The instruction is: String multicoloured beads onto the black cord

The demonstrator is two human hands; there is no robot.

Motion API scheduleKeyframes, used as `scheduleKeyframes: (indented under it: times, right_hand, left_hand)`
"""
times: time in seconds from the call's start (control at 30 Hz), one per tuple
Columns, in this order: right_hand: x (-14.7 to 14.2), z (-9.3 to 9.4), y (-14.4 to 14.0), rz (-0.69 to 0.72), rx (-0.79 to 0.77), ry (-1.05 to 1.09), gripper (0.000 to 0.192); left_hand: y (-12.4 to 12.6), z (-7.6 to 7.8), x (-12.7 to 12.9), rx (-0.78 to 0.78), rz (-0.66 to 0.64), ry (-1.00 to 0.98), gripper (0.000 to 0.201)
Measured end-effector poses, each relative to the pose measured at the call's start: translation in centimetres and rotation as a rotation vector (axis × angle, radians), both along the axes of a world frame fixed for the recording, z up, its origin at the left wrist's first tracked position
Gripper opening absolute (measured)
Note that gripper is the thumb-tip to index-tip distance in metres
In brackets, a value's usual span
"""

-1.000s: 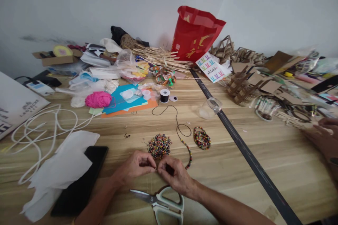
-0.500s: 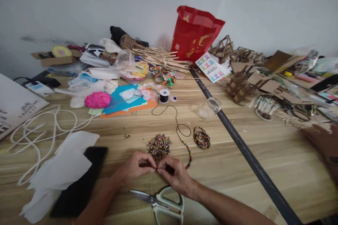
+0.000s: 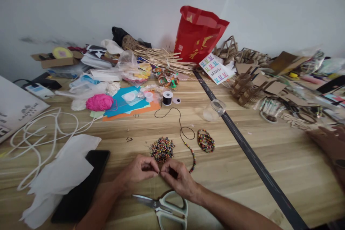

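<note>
The left hand (image 3: 137,172) and right hand (image 3: 179,179) meet fingertip to fingertip just before the beads (image 3: 162,149), above the scissors (image 3: 164,206).

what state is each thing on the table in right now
left hand: pinched shut, fingertips meeting the right's
right hand: pinched shut, at the cord's end
cord: partly strung with beads, running back to the spool
spool: upright
beads: loose pile
bracelet: finished, lying flat
scissors: slightly open, untouched
jar: on its side
</note>
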State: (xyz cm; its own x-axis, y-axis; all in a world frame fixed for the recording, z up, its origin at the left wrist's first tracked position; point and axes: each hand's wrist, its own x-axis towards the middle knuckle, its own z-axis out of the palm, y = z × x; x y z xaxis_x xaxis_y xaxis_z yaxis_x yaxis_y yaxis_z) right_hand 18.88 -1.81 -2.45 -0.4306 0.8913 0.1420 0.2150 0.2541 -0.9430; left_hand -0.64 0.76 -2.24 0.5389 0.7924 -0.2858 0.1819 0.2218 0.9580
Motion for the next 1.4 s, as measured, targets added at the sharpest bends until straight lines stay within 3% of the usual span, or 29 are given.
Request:
scheduleKeyframes:
  times: [0.3,0.63,1.4]
  right_hand:
    - [0.1,-0.1,0.0,-0.002,0.007,-0.006,0.011]
    - [0.0,-0.1,0.0,-0.002,0.000,0.008,0.010]
    - [0.0,-0.2,-0.1,-0.016,0.043,-0.020,0.011]
  left_hand:
    - [0.1,-0.4,-0.2,0.089,-0.003,-0.026,0.013]
    - [-0.2,1.1,0.2,0.048,0.012,0.067,0.008]
    - [-0.2,0.6,0.3,0.030,0.049,0.036,0.008]
